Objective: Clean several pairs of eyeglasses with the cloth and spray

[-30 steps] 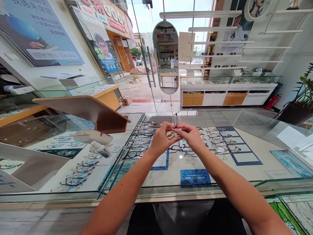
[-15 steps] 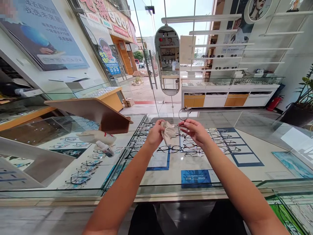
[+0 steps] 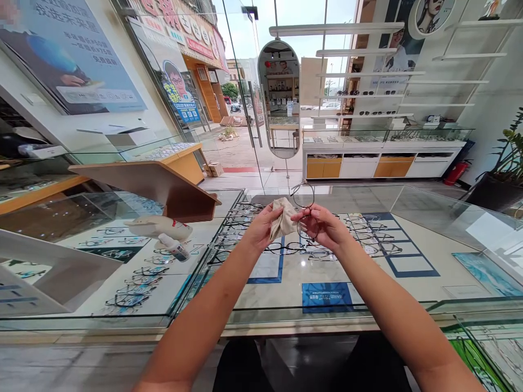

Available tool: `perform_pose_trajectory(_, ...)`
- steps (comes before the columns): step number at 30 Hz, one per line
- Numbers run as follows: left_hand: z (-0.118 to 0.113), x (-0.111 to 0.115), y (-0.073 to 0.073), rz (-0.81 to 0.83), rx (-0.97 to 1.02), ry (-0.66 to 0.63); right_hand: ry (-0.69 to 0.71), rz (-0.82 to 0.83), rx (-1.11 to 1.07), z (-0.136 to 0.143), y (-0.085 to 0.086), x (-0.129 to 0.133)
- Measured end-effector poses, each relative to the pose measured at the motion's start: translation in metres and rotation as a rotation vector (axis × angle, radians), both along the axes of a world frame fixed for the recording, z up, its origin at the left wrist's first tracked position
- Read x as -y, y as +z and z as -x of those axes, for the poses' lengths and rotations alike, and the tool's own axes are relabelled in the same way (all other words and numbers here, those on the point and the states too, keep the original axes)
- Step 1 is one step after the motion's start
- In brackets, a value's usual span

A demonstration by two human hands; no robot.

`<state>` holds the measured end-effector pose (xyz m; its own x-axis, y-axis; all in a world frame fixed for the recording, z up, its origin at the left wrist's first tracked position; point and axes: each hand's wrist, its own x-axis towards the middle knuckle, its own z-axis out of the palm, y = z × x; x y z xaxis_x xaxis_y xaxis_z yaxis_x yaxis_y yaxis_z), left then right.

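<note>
Above the glass display case, my left hand (image 3: 261, 226) is closed on a crumpled beige cloth (image 3: 283, 219). My right hand (image 3: 326, 226) pinches a pair of thin round eyeglasses (image 3: 303, 195) near the middle, one lens up and the other down. The cloth's right edge comes up against the eyeglasses by my right fingertips; whether it lies on a lens I cannot tell. Rows of eyeglasses are laid out below both hands, among them a dark-framed pair (image 3: 288, 248).
The glass counter (image 3: 261, 316) spans the front. At left are a brown angled stand (image 3: 188, 201), a small white bottle (image 3: 174, 247) and a white panel (image 3: 61, 272). A blue card (image 3: 327, 297) lies near the front edge. An oval mirror (image 3: 279, 103) stands beyond.
Both hands have come closer together, and the cloth now meets the eyeglasses. The eyeglasses have shifted slightly left and turned to show their lenses more openly.
</note>
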<state>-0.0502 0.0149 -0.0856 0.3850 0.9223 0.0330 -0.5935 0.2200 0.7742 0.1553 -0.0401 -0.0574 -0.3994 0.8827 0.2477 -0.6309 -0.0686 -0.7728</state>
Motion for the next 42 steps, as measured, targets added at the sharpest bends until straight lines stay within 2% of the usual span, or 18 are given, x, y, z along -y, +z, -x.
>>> perform_pose_trajectory(5,-0.004,0.001,0.003,0.072,0.012,-0.070,-0.068,0.026,0.002,-0.002,0.001,-0.002)
perform_pose_trajectory(13,-0.005,0.002,0.001,0.129,-0.032,-0.030,-0.149,0.054,-0.019,-0.004,0.002,-0.006)
perform_pose_trajectory(20,-0.008,0.010,0.004,0.080,-0.092,-0.202,-0.219,0.011,-0.001,-0.009,0.012,-0.005)
perform_pose_trajectory(26,-0.010,0.018,0.006,-0.031,-0.228,-0.055,-0.309,0.009,0.055,-0.029,0.020,-0.010)
perform_pose_trajectory(31,-0.013,0.021,0.007,-0.151,-0.269,-0.092,-0.347,-0.008,0.086,-0.035,0.022,-0.010)
perform_pose_trajectory(37,-0.012,0.020,0.008,-0.069,-0.291,0.012,-0.329,-0.035,0.105,-0.033,0.022,-0.007)
perform_pose_trajectory(42,-0.015,0.028,0.012,-0.128,-0.382,-0.040,-0.274,-0.029,0.102,-0.032,0.022,-0.006)
